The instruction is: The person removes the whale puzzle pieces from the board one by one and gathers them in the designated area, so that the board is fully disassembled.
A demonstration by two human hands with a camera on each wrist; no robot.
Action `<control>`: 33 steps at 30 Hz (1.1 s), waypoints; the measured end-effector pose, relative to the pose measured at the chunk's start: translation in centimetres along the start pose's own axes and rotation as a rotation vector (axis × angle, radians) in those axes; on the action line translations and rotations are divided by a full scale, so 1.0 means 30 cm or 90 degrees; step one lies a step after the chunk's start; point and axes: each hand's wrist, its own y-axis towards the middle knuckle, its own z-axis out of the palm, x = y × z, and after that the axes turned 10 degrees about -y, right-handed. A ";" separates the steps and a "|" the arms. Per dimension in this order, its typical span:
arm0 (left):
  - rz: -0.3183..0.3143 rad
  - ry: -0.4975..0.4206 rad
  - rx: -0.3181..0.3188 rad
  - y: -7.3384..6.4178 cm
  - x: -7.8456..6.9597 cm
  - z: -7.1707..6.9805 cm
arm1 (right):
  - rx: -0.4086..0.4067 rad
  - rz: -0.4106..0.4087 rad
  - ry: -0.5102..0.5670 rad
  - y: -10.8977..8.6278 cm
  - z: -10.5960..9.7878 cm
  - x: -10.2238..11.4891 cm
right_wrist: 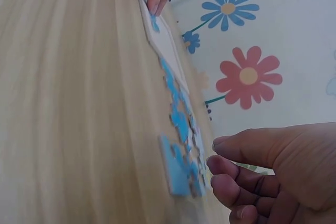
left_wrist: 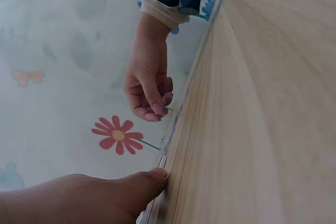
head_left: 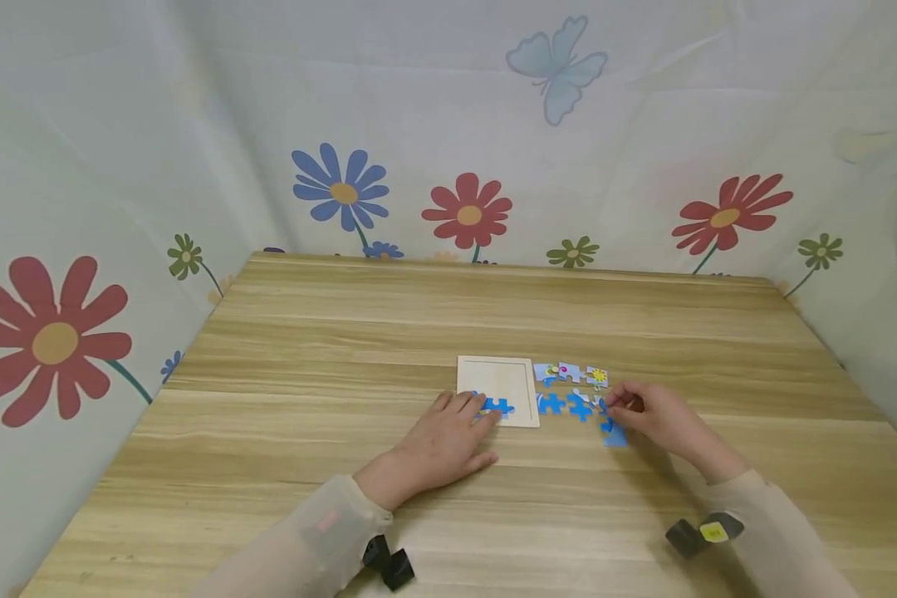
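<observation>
My left hand [head_left: 441,438] rests on the near left part of a square wooden puzzle tray [head_left: 497,374], its fingers laid over blue jigsaw pieces [head_left: 502,407] and partly hiding them. To the right, my right hand [head_left: 654,415] is just above loose jigsaw pieces [head_left: 580,407], fingers loosely curled. In the right wrist view, the thumb and forefinger of that hand [right_wrist: 252,166] have nothing visible between them. A blue corner piece [right_wrist: 176,169] lies close to it on the table. The left wrist view shows the left thumb [left_wrist: 142,184] at the tray's edge.
Pale pieces with flower patterns [head_left: 596,375] lie in a row right of the tray, behind the blue ones. The wooden table [head_left: 344,324] reaches back to a flower-printed cloth [head_left: 411,108]. A black device [head_left: 706,533] is strapped to the right wrist.
</observation>
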 end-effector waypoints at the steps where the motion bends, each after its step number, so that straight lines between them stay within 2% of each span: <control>1: 0.000 0.003 0.001 0.001 -0.001 -0.001 | 0.000 -0.002 0.001 0.004 -0.002 0.008; 19: 0.010 0.029 0.011 0.009 -0.005 -0.023 | -0.013 -0.054 -0.005 0.105 0.023 0.144; 24: 0.014 0.040 0.006 0.009 -0.002 -0.026 | -0.008 -0.058 -0.004 0.126 0.040 0.162; 33: -0.007 0.038 0.025 -0.007 0.017 -0.037 | 0.006 -0.086 0.037 0.149 0.073 0.184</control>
